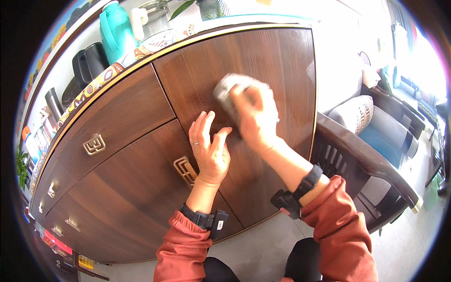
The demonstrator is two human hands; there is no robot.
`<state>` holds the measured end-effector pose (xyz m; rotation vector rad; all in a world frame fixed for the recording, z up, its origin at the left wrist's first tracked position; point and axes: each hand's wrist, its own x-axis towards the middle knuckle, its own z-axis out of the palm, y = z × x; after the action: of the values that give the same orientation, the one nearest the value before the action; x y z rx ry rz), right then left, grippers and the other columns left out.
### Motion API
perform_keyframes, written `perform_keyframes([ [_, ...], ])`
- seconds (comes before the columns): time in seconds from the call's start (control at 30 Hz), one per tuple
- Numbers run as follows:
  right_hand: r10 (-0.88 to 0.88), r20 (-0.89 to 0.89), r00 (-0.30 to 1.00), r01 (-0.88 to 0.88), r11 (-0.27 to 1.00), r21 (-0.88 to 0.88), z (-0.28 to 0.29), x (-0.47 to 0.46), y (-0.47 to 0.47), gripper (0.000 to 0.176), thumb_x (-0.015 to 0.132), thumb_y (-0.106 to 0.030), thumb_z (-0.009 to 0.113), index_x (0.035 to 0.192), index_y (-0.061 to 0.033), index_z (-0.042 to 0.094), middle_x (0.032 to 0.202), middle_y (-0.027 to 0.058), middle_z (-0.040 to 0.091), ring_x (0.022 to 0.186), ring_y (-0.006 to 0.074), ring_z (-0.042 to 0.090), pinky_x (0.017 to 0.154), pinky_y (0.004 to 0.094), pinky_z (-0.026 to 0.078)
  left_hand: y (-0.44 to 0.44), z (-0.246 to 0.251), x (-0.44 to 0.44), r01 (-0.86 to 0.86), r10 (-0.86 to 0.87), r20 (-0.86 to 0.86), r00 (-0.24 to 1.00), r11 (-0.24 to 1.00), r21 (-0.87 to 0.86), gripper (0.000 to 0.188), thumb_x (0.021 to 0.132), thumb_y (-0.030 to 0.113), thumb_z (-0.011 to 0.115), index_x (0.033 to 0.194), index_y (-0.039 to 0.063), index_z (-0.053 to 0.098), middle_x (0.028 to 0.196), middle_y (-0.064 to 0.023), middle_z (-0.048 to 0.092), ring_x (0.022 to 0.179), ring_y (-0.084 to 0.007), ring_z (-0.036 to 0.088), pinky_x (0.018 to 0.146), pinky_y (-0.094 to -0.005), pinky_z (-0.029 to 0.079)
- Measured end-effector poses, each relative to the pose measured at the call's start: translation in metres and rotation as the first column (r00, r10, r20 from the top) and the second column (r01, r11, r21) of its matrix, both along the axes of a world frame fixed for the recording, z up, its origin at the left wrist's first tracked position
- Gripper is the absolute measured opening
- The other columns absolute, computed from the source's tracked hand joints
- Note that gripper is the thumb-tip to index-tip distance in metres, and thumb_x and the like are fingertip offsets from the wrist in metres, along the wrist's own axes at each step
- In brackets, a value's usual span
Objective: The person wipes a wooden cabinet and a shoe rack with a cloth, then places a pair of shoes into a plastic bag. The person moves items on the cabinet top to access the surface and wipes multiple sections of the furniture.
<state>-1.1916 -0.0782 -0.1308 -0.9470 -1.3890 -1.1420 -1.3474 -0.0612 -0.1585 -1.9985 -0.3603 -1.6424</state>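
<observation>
A dark wood-grain sideboard cabinet [134,197] with brass-coloured handles fills the middle of the view. My right hand [257,114] holds a blurred greyish cloth [225,90] against or just over its upper right door. Lower and to the left is my left hand [210,148], empty, fingers apart and palm towards the cabinet, near a brass-coloured door handle [186,170]; whether it touches the wood I cannot tell. Both wrists wear black straps with small devices.
On the cabinet top, along a patterned runner [112,70], stand a turquoise thermos jug [118,33], a glass pitcher [155,17] and a black container [92,63]. A dark wooden sofa armrest [363,151] adjoins the cabinet's right side, with a patterned cushion [356,112] behind it.
</observation>
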Motion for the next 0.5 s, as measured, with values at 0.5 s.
perform_keyframes([
  [0.5,-0.08,-0.152,0.985,0.09,0.994,0.059,0.012,0.085,0.001,0.036,0.083,-0.004,0.052,0.118,-0.0139,0.058,0.102,0.0171,0.051,0.093,0.0325,0.054,0.077,0.0409,0.047,-0.003,-0.001,0.0,-0.057,0.057,-0.001,0.998,0.998,0.022,0.017,0.072,-0.003,0.057,0.081,0.009,0.064,0.124,-0.0116,0.049,0.12,-0.0304,0.042,0.098,-0.0423,0.035],
])
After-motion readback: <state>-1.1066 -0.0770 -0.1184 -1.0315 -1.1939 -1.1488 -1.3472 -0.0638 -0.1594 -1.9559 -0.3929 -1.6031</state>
